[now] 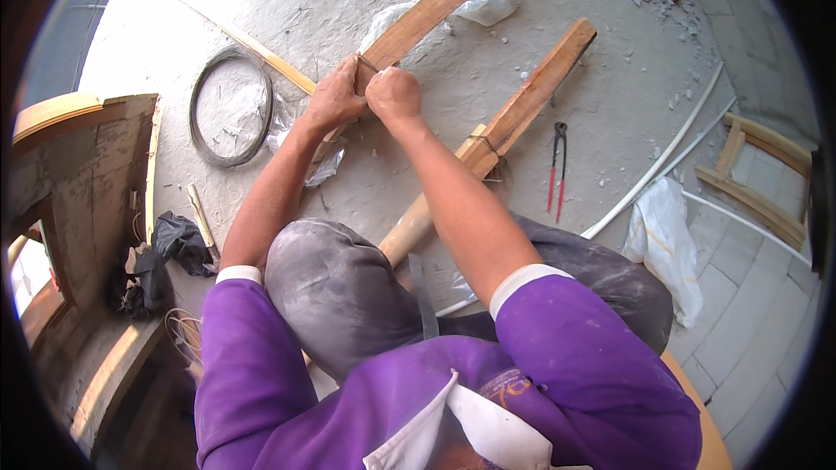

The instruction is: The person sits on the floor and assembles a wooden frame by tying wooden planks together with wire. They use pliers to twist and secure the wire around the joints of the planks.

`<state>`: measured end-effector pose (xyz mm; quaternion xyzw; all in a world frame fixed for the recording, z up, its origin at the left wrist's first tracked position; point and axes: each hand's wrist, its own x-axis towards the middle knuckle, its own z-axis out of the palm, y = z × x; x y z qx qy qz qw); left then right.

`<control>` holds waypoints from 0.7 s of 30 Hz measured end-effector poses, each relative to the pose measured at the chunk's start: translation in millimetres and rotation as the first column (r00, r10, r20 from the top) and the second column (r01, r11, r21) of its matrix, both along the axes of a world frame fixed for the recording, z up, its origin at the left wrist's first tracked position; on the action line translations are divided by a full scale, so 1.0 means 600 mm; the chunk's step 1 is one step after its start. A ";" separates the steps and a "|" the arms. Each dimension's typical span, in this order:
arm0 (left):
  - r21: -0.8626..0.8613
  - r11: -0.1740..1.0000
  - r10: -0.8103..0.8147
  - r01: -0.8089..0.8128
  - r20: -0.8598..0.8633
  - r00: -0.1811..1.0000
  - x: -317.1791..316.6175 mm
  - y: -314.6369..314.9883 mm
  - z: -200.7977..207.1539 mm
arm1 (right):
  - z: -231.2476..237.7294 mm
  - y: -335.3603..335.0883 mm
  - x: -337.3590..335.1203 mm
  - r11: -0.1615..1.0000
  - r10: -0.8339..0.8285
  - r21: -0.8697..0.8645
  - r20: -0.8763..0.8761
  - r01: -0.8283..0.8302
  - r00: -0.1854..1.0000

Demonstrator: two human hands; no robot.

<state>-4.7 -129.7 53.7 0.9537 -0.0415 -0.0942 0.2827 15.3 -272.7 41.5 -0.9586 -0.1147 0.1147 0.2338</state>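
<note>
My left hand (335, 97) is closed around the near end of a long wooden plank (440, 13), which stretches away toward the far side. Close beside it my right hand (394, 94) is clenched in a fist against the same end. A thin dark strand, apparently wire, crosses the plank at my fingers; what the fist grips is hidden. To the right lies a second length of wood (540, 87), bound with dark wire (485, 144) to a rounder pole (407, 228) that passes under my right forearm.
A wire coil (193, 113) and a thin wooden strip (283, 67) lie left. Pincers with red handles (556, 170) rest right of the bound wood. Farther right are white pipes (651, 172), a white sack (666, 239) and a wooden frame (756, 183). Black plastic (181, 239) lies left.
</note>
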 end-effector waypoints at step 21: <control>-0.057 0.987 0.150 -0.152 -0.048 0.988 0.016 -0.038 0.006 | 0.050 -0.019 0.028 0.815 -0.293 0.172 -0.701 0.553 0.650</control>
